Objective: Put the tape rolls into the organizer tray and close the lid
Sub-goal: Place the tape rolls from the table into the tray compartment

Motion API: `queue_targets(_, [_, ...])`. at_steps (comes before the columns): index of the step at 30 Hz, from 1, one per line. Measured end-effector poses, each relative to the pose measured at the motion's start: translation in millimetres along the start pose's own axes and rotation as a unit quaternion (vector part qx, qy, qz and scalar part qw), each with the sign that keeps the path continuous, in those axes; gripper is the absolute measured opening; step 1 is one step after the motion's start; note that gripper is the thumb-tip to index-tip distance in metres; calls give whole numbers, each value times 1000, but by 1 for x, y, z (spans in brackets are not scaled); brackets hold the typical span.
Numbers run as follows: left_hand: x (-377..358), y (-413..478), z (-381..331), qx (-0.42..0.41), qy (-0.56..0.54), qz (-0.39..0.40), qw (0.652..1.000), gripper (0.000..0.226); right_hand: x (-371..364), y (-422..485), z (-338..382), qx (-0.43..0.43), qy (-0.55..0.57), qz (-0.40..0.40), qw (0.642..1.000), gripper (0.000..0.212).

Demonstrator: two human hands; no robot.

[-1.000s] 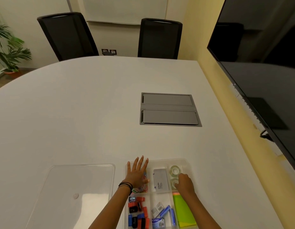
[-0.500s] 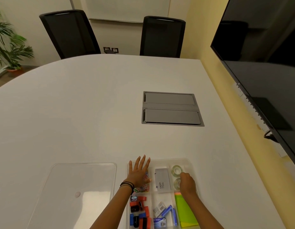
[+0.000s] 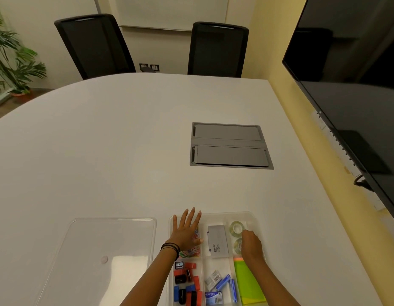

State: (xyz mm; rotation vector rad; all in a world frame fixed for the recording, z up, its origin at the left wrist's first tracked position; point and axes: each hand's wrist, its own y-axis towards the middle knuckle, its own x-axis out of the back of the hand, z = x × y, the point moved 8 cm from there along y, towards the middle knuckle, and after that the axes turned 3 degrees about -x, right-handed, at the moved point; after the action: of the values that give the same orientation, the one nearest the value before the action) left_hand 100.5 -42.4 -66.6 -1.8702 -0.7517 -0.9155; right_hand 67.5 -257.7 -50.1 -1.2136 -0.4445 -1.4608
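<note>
change: little has moved since the earlier frames; camera shifted slightly, right hand [image 3: 250,244] stays over the near tape roll [image 3: 237,245].
head view, left hand [image 3: 185,234]: flat and open on the tray's [image 3: 255,219] left compartment, holding nothing.
right grip: curled by the near roll; can't tell if it pinches it.
far roll [image 3: 236,227]: lies flat in the same top-right compartment.
lid [image 3: 99,250]: on the table [image 3: 103,151], just left of the tray, off.
meaning: rolls look placed; closing the lid remains.

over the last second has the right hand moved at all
Barely. The right hand remains over the nearer tape roll in the organizer tray, just behind the green notes; apparent shifts are camera movement.
</note>
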Motion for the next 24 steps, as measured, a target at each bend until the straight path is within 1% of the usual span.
queue_targets(7, [3, -3, -3, -1, -3, -2, 1000, 90, 4, -2, 3, 16, -8, -7, 1000, 50])
queue_targets(12, [3, -3, -3, -1, -4, -1, 1000, 90, 1, 0, -1, 6, 22, -9, 1000, 50])
queue_targets(24, [3, 0, -2, -2, 8, 0, 1000, 92, 4, -6, -1, 16, -42, 4, 999, 49])
